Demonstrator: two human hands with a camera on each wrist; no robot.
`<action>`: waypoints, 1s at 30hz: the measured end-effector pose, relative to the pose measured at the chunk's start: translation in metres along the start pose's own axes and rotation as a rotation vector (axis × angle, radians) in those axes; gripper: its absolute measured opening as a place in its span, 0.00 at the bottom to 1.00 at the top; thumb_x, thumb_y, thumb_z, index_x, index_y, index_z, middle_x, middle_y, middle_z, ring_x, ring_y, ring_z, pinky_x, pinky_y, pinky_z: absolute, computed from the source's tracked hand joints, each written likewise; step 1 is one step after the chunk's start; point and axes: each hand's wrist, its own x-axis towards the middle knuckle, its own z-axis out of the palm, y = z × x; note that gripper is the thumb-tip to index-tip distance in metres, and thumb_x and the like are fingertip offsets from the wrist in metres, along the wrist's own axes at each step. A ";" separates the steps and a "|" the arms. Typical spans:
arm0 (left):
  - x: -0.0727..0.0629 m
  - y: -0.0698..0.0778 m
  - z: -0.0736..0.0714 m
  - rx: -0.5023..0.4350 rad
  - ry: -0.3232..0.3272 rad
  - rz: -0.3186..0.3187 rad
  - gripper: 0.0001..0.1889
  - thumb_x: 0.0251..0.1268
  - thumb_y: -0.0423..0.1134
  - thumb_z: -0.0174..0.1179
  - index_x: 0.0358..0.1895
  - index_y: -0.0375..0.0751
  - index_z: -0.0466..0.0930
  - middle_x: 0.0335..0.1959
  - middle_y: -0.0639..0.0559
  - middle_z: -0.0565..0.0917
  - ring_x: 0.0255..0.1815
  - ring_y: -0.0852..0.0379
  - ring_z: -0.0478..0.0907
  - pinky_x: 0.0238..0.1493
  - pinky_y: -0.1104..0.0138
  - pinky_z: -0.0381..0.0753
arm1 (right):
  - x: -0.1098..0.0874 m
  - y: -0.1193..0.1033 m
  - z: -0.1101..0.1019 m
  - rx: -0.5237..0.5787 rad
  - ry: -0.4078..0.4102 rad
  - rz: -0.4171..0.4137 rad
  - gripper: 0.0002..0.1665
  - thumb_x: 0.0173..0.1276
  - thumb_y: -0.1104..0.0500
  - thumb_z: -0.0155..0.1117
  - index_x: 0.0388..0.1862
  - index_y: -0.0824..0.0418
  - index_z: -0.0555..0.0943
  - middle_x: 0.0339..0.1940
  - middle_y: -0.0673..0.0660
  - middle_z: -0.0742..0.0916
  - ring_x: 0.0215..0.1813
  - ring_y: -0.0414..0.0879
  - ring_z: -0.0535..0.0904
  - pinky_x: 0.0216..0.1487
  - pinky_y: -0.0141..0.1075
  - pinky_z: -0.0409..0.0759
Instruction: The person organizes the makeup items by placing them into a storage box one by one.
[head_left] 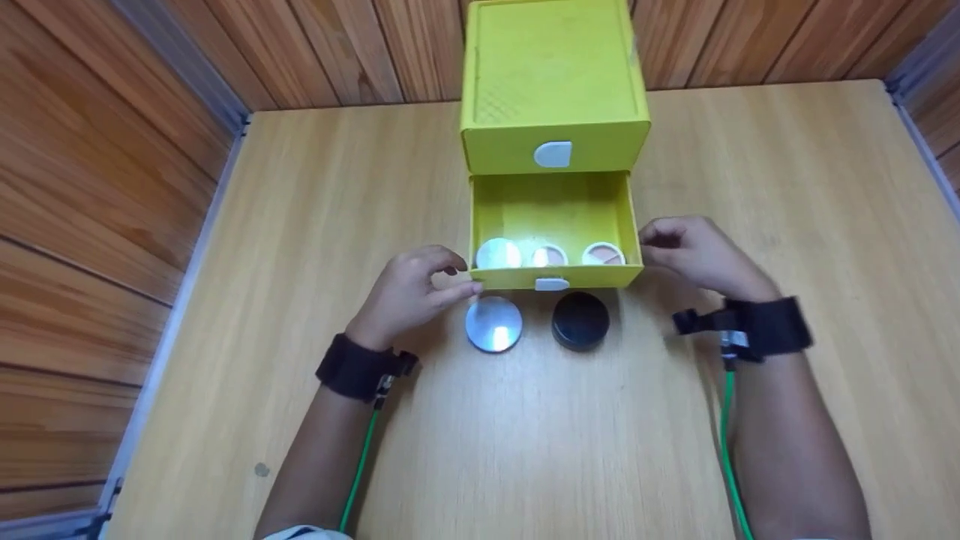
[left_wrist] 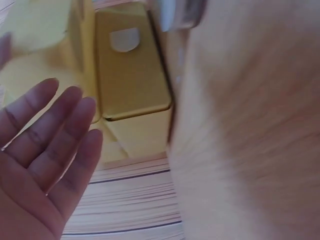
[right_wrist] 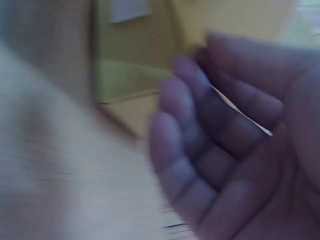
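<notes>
Now I look first at the open lower drawer [head_left: 553,217] of the small yellow plastic cabinet [head_left: 553,82], which stands at the far middle of the light wooden desk [head_left: 750,187]. The drawer is pulled out toward me, so its long axis runs left to right between my two hands. Inside, along its front wall, lie three small round things: a silver disc [head_left: 499,253] at the left and two open round compacts with pale powder [head_left: 550,256] [head_left: 603,253].

My left hand [head_left: 409,292] is at the drawer's front left corner; its fingers [head_left: 457,294] are stretched, a little apart, and they seem to touch the corner, holding nothing. In the left wrist view the fingers [left_wrist: 60,130] are straight, beside the yellow wall. My right hand [head_left: 697,255] is near the front right corner, fingers loosely bent and empty; I cannot tell if they touch the wall.

Just in front of the drawer, on the desk, lie a round silver lid [head_left: 493,324] and a round black lid [head_left: 580,320], side by side but apart. The silver one is just beside my left hand; the black one lies between both hands, somewhat nearer the right.
</notes>
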 end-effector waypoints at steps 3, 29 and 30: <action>0.004 0.000 0.003 0.010 -0.014 0.011 0.20 0.62 0.54 0.65 0.40 0.38 0.86 0.38 0.48 0.86 0.40 0.56 0.79 0.41 0.57 0.80 | -0.016 -0.016 -0.012 -0.103 -0.067 0.046 0.07 0.68 0.58 0.66 0.42 0.58 0.85 0.40 0.53 0.87 0.45 0.46 0.81 0.45 0.34 0.78; 0.004 0.013 0.003 0.078 -0.034 0.067 0.07 0.64 0.42 0.66 0.30 0.43 0.85 0.28 0.59 0.84 0.31 0.66 0.79 0.34 0.73 0.78 | -0.028 -0.049 -0.004 -0.398 -0.107 -0.204 0.08 0.61 0.57 0.73 0.22 0.49 0.87 0.21 0.41 0.82 0.24 0.40 0.73 0.23 0.30 0.69; 0.004 0.013 0.003 0.070 -0.027 0.064 0.07 0.64 0.41 0.66 0.30 0.43 0.85 0.28 0.59 0.84 0.31 0.66 0.79 0.33 0.72 0.78 | -0.027 -0.050 -0.004 -0.406 -0.096 -0.223 0.07 0.60 0.57 0.74 0.23 0.49 0.88 0.21 0.40 0.82 0.24 0.39 0.74 0.23 0.30 0.70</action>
